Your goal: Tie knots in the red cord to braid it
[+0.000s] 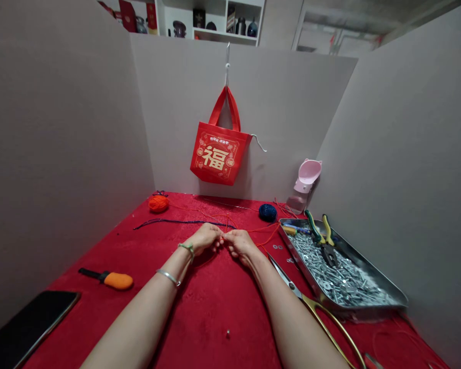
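Over the middle of the red cloth, my left hand (208,237) and my right hand (238,243) meet at the fingertips. Both are closed in a pinch on a thin red cord (227,224), and the exact spot they grip is partly hidden by the fingers. Loose lengths of the cord run from there toward the right. Just behind my hands lies a dark braided cord (176,221). An orange-red ball of yarn (159,204) sits at the back left, and a dark blue ball of yarn (268,212) at the back right.
A metal tray (369,309) of screws with pliers (326,241) stands right. Gold-handled scissors (311,303) lie beside my right forearm. At left are an orange-handled tool (117,280) and a phone (30,328). A red bag (218,154) hangs on the back panel.
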Tool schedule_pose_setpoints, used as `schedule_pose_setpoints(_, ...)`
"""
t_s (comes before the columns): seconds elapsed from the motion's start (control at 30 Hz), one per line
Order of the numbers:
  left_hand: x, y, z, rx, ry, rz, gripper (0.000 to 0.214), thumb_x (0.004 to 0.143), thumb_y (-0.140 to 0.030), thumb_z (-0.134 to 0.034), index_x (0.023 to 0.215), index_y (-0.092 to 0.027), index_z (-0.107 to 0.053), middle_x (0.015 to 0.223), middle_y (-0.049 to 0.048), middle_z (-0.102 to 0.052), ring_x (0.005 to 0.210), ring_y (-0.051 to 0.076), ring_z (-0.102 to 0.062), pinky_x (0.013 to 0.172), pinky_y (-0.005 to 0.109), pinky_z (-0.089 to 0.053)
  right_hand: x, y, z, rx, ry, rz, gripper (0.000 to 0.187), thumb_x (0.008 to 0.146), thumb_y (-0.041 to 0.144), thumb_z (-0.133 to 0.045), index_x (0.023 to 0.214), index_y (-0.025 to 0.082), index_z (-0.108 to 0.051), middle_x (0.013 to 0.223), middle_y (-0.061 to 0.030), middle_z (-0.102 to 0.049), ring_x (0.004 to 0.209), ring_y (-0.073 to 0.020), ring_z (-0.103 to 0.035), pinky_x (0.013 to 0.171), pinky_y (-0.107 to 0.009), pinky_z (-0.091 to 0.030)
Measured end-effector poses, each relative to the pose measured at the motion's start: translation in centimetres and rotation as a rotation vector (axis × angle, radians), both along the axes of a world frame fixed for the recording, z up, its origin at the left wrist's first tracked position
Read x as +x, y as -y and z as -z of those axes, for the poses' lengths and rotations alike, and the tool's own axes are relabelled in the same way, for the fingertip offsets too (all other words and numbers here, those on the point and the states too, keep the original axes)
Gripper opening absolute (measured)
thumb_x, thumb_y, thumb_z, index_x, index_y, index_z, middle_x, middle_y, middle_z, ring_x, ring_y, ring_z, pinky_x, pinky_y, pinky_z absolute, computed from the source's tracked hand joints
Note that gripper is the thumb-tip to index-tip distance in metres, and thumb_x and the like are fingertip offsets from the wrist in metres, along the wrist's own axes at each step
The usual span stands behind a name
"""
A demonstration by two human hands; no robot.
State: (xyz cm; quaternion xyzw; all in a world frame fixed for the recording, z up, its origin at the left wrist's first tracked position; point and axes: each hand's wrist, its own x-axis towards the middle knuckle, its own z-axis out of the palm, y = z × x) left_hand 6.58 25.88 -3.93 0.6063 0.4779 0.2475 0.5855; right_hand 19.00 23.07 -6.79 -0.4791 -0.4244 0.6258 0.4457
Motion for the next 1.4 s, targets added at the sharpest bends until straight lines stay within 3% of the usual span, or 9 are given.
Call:
schedule_pose_setpoints(0.17,0.1,-0.7,1.2,-0.010,-0.013,-0.106,0.013,0.055,-0.014,-0.039,0.052,-0.010,-0.051,0.038,-0.0050,-0.031,0.032,0.003,-0.020,0.035,0.018,-0.011,0.3,0.6,-0.2,0.034,0.131,-0.005,0.023,0.067,0.031,-0.053,0.059,0.016,-0.037,0.035,0.0086,-0.030,0.028,-0.0029,-0.020,0.031,-0.017,-0.013)
schedule_pose_setpoints(0.57,1.6,0.4,0.5,-0.183,-0.001,-0.254,0.024,0.062,-0.021,-0.055,0.051,-0.017,-0.034,0.035,-0.0093,-0.022,0.030,0.002,-0.014,0.037,0.020,-0.004,0.9,0.2,0.6,0.234,0.680,0.068,0.010,0.067,0.018,-0.049,0.059,0.012,-0.048,0.044,0.0038,-0.040,0.040,-0.0040,-0.032,0.043,-0.017,-0.021)
schedule_pose_setpoints(0.8,1.2,0.5,0.6,-0.212,0.125,-0.193,0.012,0.068,-0.024,-0.053,0.065,-0.014,-0.046,0.049,-0.0042,-0.046,0.031,0.001,-0.022,0.035,0.018,-0.006,1.5,2.0,-4.1,0.334,1.172,0.054,0.020,0.073,0.025,-0.046,0.069,0.012,-0.061,0.071,-0.0118,-0.059,0.064,-0.0157,-0.051,0.054,-0.023,-0.029)
schedule_pose_setpoints(1.03,0.3,-0.1,0.7,-0.320,0.228,-0.149,0.011,0.069,-0.022,-0.052,0.069,-0.015,-0.043,0.046,-0.0074,-0.038,0.032,0.001,-0.019,0.037,0.016,-0.005,-4.6,8.1,-8.5,0.483,1.351,-0.565,0.025,0.067,0.014,-0.047,0.087,0.010,-0.061,0.077,-0.0120,-0.061,0.060,-0.0157,-0.053,0.046,-0.021,-0.027)
schedule_pose_setpoints(1.1,0.2,-0.1,0.8,-0.302,0.201,-0.167,0.010,0.070,-0.024,-0.052,0.072,-0.016,-0.045,0.044,-0.0084,-0.033,0.032,0.001,-0.016,0.038,0.017,-0.003,-5.7,9.3,-9.3,0.577,1.145,-0.968,0.014,0.067,0.020,-0.051,0.073,0.011,-0.061,0.063,-0.0051,-0.058,0.050,-0.0101,-0.047,0.041,-0.018,-0.026)
schedule_pose_setpoints(1.17,0.2,-0.3,1.0,-0.259,0.192,-0.173,0.011,0.069,-0.023,-0.054,0.072,-0.014,-0.047,0.043,-0.0082,-0.032,0.033,0.002,-0.019,0.038,0.017,-0.007,-5.6,9.0,-9.5,0.548,0.863,-1.125,0.018,0.067,0.027,-0.056,0.059,0.012,-0.056,0.052,0.0005,-0.052,0.045,-0.0059,-0.041,0.040,-0.015,-0.026)
schedule_pose_setpoints(1.2,0.3,-0.3,1.2,-0.236,0.195,-0.173,0.012,0.067,-0.021,-0.055,0.072,-0.014,-0.047,0.043,-0.0078,-0.034,0.034,0.002,-0.022,0.038,0.016,-0.010,-5.0,8.3,-9.4,0.487,0.749,-1.019,0.021,0.066,0.027,-0.058,0.054,0.011,-0.053,0.050,0.0016,-0.049,0.044,-0.0046,-0.039,0.040,-0.014,-0.026)
schedule_pose_setpoints(1.3,0.5,-0.4,1.6,-0.203,0.193,-0.176,0.012,0.066,-0.020,-0.057,0.071,-0.013,-0.048,0.044,-0.0071,-0.036,0.035,0.003,-0.027,0.038,0.017,-0.014,-2.3,4.9,-8.0,0.182,0.431,-0.139,0.013,0.069,0.019,-0.053,0.060,0.010,-0.050,0.052,0.0009,-0.048,0.041,-0.0034,-0.037,0.038,-0.013,-0.027)
schedule_pose_setpoints(1.4,0.9,-0.1,1.6,-0.175,0.126,-0.203,0.011,0.070,-0.025,-0.053,0.071,-0.014,-0.051,0.041,-0.0072,-0.034,0.031,0.003,-0.021,0.037,0.018,-0.008,0.0,1.9,-6.0,0.053,0.336,0.044,0.011,0.074,0.016,-0.042,0.067,0.010,-0.048,0.053,-0.0010,-0.048,0.039,-0.0042,-0.040,0.037,-0.014,-0.031)
